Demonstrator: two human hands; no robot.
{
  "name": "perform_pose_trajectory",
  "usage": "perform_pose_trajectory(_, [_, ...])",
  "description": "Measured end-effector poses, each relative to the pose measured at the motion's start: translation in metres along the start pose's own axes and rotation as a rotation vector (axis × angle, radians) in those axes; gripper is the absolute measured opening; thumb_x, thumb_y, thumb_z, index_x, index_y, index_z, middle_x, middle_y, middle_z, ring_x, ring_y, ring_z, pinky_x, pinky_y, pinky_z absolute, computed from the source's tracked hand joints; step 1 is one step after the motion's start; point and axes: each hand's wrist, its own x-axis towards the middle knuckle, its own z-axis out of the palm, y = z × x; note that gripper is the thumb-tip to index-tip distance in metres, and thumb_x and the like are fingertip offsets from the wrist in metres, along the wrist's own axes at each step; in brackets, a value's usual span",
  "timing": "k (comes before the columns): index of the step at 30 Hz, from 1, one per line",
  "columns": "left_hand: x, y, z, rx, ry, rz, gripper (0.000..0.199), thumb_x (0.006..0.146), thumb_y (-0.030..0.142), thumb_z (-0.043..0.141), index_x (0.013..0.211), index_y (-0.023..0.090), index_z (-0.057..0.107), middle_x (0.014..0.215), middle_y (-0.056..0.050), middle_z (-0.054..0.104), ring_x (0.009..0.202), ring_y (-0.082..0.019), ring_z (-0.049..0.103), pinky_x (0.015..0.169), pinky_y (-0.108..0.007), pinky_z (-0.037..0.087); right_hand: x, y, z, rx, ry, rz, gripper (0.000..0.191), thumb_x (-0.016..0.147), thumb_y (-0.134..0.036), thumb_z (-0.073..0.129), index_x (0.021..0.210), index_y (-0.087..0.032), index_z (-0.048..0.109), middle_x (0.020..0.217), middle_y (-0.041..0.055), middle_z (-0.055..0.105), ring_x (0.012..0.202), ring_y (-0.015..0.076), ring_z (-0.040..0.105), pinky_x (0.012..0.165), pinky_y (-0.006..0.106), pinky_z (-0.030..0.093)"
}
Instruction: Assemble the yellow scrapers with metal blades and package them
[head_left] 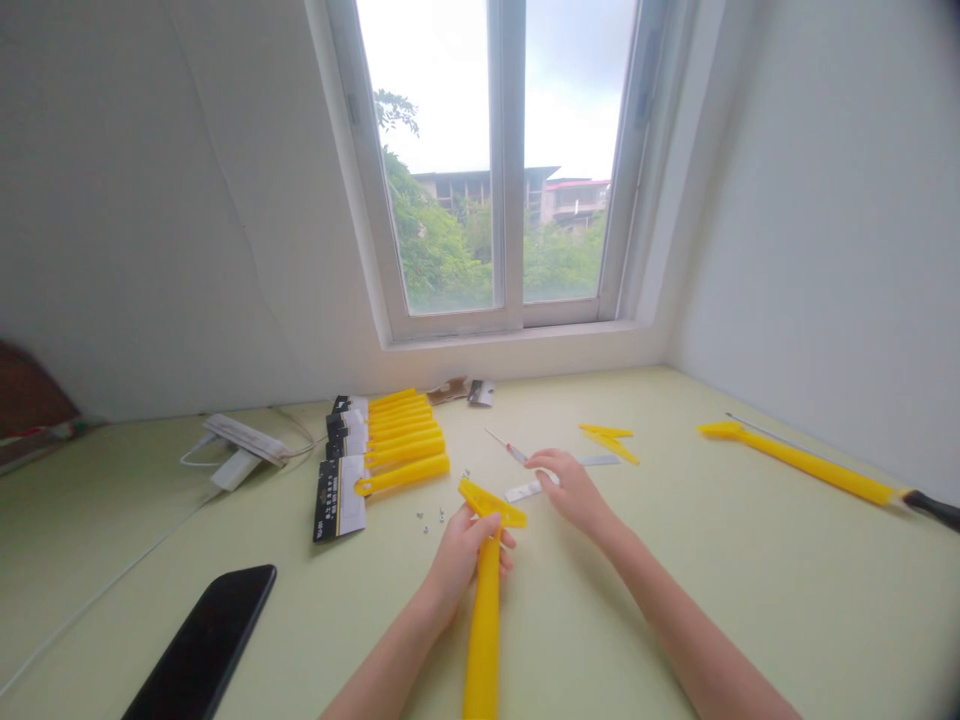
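Note:
My left hand is wrapped round the neck of a yellow plastic scraper, its thumb on the front just below the wide, angled head. The scraper's handle runs down past the bottom edge of view. Over the table to the right, my right hand has its fingers closed at the handle end of a small screwdriver, whose thin shaft points away to the left. Beneath those fingers lies a pale flat strip, partly covered by the hand. Tiny metal screws are scattered left of the scraper head.
Several yellow handles with black-and-white cards lie in a row at left. Yellow head pieces and another strip sit beyond my right hand. A long yellow tool, a phone and a power strip lie farther out.

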Motion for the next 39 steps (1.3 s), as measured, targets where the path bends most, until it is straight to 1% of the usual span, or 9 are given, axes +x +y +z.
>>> perform_pose_trajectory(3, [0.002,-0.003,0.000,-0.002,-0.007,-0.005,0.027,0.079,0.037,0.043,0.090,0.013,0.043,0.065,-0.003,0.058,0.048,-0.011,0.055,0.048,-0.024,0.043,-0.001,0.020,-0.002,-0.140,-0.067,-0.045,0.024,0.073,-0.014,0.046,0.085,-0.018,0.066,0.094,0.0081,0.061,0.092,0.0205,0.053,0.085,0.034,0.037])
perform_pose_trajectory(6, [0.004,-0.005,0.000,0.008,-0.001,-0.013,0.026,0.078,0.038,0.044,0.087,0.014,0.042,0.062,-0.002,0.058,0.046,-0.011,0.054,0.046,-0.023,0.042,-0.002,0.025,-0.001,-0.182,-0.089,-0.043,0.016,0.072,-0.019,0.050,0.077,-0.019,0.066,0.088,0.0069,0.061,0.086,0.0195,0.053,0.080,0.032,0.038])
perform_pose_trajectory(10, [0.004,-0.005,0.001,0.001,0.003,-0.027,0.025,0.078,0.037,0.045,0.087,0.014,0.041,0.061,-0.001,0.057,0.046,-0.010,0.054,0.046,-0.023,0.042,-0.003,0.022,-0.002,-0.202,-0.100,-0.038,0.012,0.073,-0.022,0.053,0.074,-0.018,0.064,0.084,0.0059,0.060,0.082,0.0185,0.053,0.077,0.031,0.038])
perform_pose_trajectory(15, [0.004,-0.006,0.001,-0.005,-0.004,-0.024,0.025,0.078,0.036,0.045,0.088,0.014,0.041,0.062,-0.001,0.057,0.046,-0.011,0.054,0.047,-0.024,0.042,-0.006,0.012,0.003,-0.185,-0.113,-0.179,0.016,0.074,-0.022,0.054,0.086,-0.020,0.063,0.096,0.0064,0.060,0.093,0.0192,0.050,0.084,0.032,0.034])
perform_pose_trajectory(17, [0.004,-0.006,0.001,-0.010,-0.004,-0.020,0.025,0.078,0.036,0.045,0.089,0.014,0.042,0.062,-0.001,0.058,0.046,-0.011,0.054,0.048,-0.024,0.042,-0.007,0.007,0.009,-0.178,-0.135,-0.206,0.015,0.072,-0.019,0.054,0.084,-0.020,0.063,0.094,0.0057,0.060,0.092,0.0185,0.050,0.083,0.031,0.035])
perform_pose_trajectory(20, [0.004,-0.006,0.001,-0.006,0.000,-0.024,0.025,0.078,0.036,0.045,0.089,0.014,0.042,0.063,-0.002,0.058,0.047,-0.010,0.053,0.048,-0.024,0.042,-0.005,0.003,0.017,-0.173,-0.145,-0.152,0.010,0.070,-0.013,0.051,0.073,-0.018,0.060,0.082,0.0045,0.060,0.082,0.0170,0.051,0.076,0.029,0.036])
perform_pose_trajectory(24, [0.004,-0.006,0.001,0.003,0.005,-0.027,0.026,0.077,0.038,0.046,0.088,0.014,0.042,0.062,-0.002,0.058,0.047,-0.011,0.053,0.048,-0.024,0.042,-0.004,0.004,0.020,-0.149,-0.110,-0.043,0.010,0.066,-0.013,0.052,0.075,-0.017,0.055,0.078,0.0044,0.058,0.076,0.0164,0.051,0.069,0.027,0.037])
perform_pose_trajectory(29, [0.004,-0.007,0.000,0.013,-0.006,-0.020,0.027,0.077,0.039,0.045,0.088,0.014,0.043,0.064,-0.002,0.058,0.048,-0.011,0.055,0.048,-0.024,0.043,-0.005,0.006,0.017,-0.055,-0.102,-0.022,0.009,0.071,-0.013,0.045,0.073,-0.018,0.053,0.071,0.0025,0.057,0.067,0.0149,0.052,0.062,0.026,0.037])
perform_pose_trajectory(39, [0.003,-0.005,0.001,0.006,-0.004,-0.033,0.028,0.077,0.038,0.046,0.089,0.014,0.044,0.063,-0.001,0.058,0.048,-0.011,0.054,0.048,-0.023,0.042,-0.004,-0.001,0.010,0.018,-0.022,-0.006,0.013,0.072,-0.018,0.045,0.072,-0.017,0.057,0.074,0.0038,0.061,0.070,0.0162,0.054,0.066,0.027,0.040])
